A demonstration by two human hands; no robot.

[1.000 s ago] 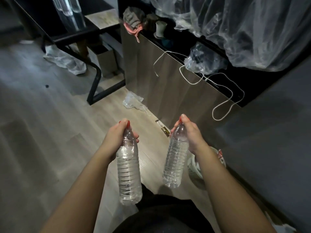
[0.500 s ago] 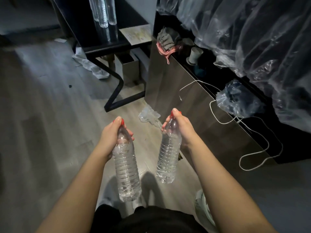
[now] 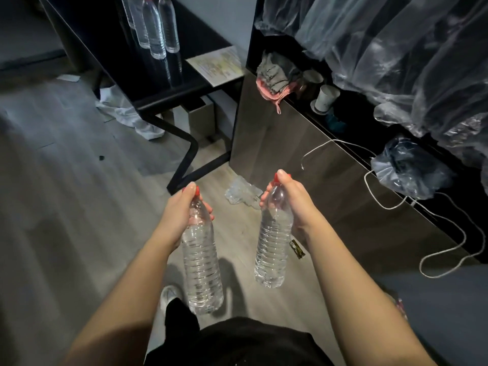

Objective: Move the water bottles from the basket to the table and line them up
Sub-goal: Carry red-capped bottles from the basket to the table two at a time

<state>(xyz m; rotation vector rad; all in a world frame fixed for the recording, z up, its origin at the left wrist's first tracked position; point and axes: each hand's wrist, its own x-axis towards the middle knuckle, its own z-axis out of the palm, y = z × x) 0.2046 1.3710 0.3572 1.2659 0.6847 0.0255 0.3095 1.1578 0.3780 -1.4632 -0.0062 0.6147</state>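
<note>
My left hand [image 3: 176, 217] grips the neck of a clear water bottle with a red cap [image 3: 202, 262], which hangs upright over the wooden floor. My right hand [image 3: 291, 201] holds a second clear water bottle [image 3: 273, 243] the same way, a little higher. Ahead at the upper left stands a black table [image 3: 169, 83] with three clear bottles [image 3: 155, 25] upright close together on it. The basket is not in view.
A paper sheet [image 3: 217, 65] lies on the table's right end. A grey-brown cabinet [image 3: 303, 165] runs along the right, carrying a cloth [image 3: 277, 75], a cup [image 3: 326, 97], plastic bags [image 3: 409, 170] and a white cable [image 3: 390, 204]. Crumpled plastic [image 3: 241, 192] and white cloth [image 3: 126, 114] lie on the floor.
The view has moved forward and left towards the black table, which now looms larger with its bottles. Both hands still carry their bottles, held the same way.
</note>
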